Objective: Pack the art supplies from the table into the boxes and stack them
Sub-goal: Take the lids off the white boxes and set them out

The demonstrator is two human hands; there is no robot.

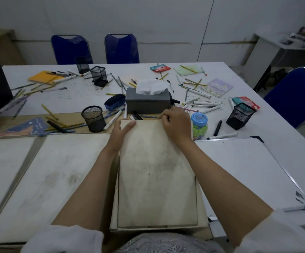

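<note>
From the head camera, a pale wooden box (pixel 157 223) sits at the near table (pixel 239 79) edge, just in front of the person. Its sliding lid (pixel 157 170) covers nearly the whole top, so what is inside cannot be seen.

The left hand (pixel 122 132) lies along the lid's far left corner, fingers fairly straight and pressed on the edge. The right hand (pixel 175 123) is at the far right corner, fingers curled over the lid's far edge and gripping it.

Room is tight beyond the lid. A grey tissue box (pixel 147 103), a round mesh cup (pixel 93 118) and a jar (pixel 199 126) with a blue cap stand just past the far edge. To the left lie two flat pale boards (pixel 56 176), edge to edge with the box. To the right a whiteboard (pixel 248 172) leaves an open flat stretch.

Markers (pixel 205 104) and pencils (pixel 49 112) are scattered across the far half, along with notebooks (pixel 44 76) and two square mesh holders (pixel 240 115).

A blue booklet (pixel 29 126) carries writing too small to read. The packets' print is likewise illegible. The left board is cut off by the frame.
</note>
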